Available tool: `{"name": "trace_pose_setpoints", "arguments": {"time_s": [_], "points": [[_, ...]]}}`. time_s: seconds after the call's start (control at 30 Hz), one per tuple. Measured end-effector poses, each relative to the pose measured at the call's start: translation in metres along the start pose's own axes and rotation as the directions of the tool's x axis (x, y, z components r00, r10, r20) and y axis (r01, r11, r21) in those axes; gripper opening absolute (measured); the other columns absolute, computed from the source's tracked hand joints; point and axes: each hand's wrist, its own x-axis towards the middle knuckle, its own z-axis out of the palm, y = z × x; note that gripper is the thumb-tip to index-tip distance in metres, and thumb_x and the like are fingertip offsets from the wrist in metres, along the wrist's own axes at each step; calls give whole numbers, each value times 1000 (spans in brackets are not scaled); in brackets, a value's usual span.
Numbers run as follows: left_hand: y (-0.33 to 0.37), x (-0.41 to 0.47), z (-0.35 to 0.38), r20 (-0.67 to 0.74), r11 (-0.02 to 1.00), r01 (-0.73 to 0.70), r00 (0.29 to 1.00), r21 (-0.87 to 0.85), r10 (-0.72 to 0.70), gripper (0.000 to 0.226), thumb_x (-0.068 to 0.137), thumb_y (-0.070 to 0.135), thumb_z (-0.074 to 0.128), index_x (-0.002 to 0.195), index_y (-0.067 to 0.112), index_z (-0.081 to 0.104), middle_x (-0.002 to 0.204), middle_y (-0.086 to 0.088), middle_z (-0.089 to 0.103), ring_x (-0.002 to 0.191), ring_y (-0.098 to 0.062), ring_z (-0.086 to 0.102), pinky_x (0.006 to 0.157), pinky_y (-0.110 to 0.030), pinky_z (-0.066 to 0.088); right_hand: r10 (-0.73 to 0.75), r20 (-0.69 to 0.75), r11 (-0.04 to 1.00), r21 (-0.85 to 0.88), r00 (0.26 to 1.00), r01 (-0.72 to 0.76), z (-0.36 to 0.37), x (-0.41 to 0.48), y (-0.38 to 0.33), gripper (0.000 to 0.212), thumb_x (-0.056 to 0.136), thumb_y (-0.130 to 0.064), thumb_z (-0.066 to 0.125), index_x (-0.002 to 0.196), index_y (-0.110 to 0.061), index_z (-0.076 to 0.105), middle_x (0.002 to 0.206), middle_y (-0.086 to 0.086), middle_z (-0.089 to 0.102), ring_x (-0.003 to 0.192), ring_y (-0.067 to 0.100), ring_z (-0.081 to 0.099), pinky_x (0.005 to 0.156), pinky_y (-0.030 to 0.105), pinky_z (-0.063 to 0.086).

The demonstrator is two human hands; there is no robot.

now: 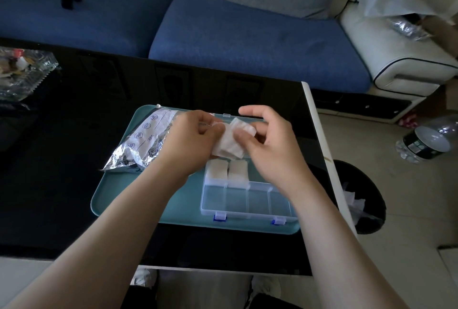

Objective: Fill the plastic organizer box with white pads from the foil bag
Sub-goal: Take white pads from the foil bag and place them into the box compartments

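Pads [229, 146] in L hand [190, 142], R hand [270, 146], long axis near-far

Left hand [193, 140], right hand [270, 146], and both forearms are bare. Below the table's [74, 184] near edge peek white shoes [143, 280] and dark trouser legs [138, 297].

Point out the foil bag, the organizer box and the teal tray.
foil bag [146, 145], head view, its crinkled printed side.
organizer box [235, 199], head view, an empty near compartment.
teal tray [186, 209], head view, bare surface left of box.
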Motion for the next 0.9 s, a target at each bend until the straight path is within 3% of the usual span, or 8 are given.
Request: {"name": "trace_pose_setpoints", "arguments": {"time_s": [0.17, 0.33, 0.4, 0.47, 0.6, 0.7, 0.77, 0.9], "points": [[8, -7, -3, 73, 997, 4, 997, -75, 1, 14, 105, 9, 62, 106, 3, 75, 96, -29, 75, 88, -38, 77, 65, -36, 66, -8, -26, 999, -47, 1000, 7, 3, 1, 2, 47, 86, -13, 87, 125, -28, 65, 95, -3, 78, 88, 11, 77, 84, 43, 65], [12, -5, -3, 148, 990, 28, 989, -136, -7, 25, 110, 14, 54, 111, -1, 74, 104, -27, 75, 94, -36, 77, 67, -36, 66, 2, -96, 991, -134, 995, -15, 3, 6, 4, 55, 75, -21, 96, 118, -37, 67, 101, -10, 69, 80, 13, 76, 77, 44, 66], [14, -6, -3, 172, 988, 34, 985, -151, -8, 22, 107, 16, 59, 114, -1, 73, 99, -24, 76, 85, -28, 79, 65, -30, 64, 3, -106, 986, -164, 994, -20, 2, 7, 5, 57, 74, -24, 97, 121, -38, 67, 103, -12, 68, 77, 11, 73, 76, 41, 65], [13, -6, -4, 200, 996, 14, 980, -88, 4, 21, 102, 11, 67, 122, 5, 69, 91, -15, 80, 80, -22, 79, 68, -27, 63, -11, -105, 984, -180, 994, -9, 2, 7, 7, 54, 76, -26, 96, 122, -36, 68, 106, -13, 69, 75, 9, 71, 75, 37, 65], [6, -1, -6, 240, 998, 9, 970, 66, -25, 44, 96, -2, 68, 135, 16, 58, 94, -6, 81, 91, -26, 78, 92, -42, 61, -26, -36, 958, -287, 999, 14, 7, 9, 13, 45, 81, -31, 92, 121, -28, 74, 107, -13, 72, 89, 3, 70, 76, 18, 58], [3, 1, -6, 168, 988, 14, 985, 151, -40, 54, 88, -2, 70, 132, 26, 57, 104, -3, 76, 96, -25, 75, 95, -49, 60, 57, 70, 963, -268, 996, -37, 9, 9, 14, 18, 90, -31, 83, 106, -25, 79, 92, -9, 78, 85, 5, 72, 78, 35, 62], [-2, 2, -5, 124, 979, 3, 992, 203, -29, 50, 87, 0, 69, 127, 27, 57, 110, -2, 68, 99, -26, 71, 91, -51, 61, 73, 49, 968, -243, 996, -59, 7, 9, 16, 5, 94, -25, 78, 99, -26, 78, 88, -7, 78, 83, 9, 73, 80, 44, 62], [-13, 7, -10, 18, 892, -97, 995, 441, 100, 30, 86, -1, 62, 108, 19, 67, 99, 1, 70, 93, -24, 71, 83, -44, 62, 68, -49, 971, -227, 996, -77, 3, 14, 28, 21, 103, -12, 62, 115, -23, 74, 101, -7, 77, 93, 10, 73, 85, 45, 63]]}}
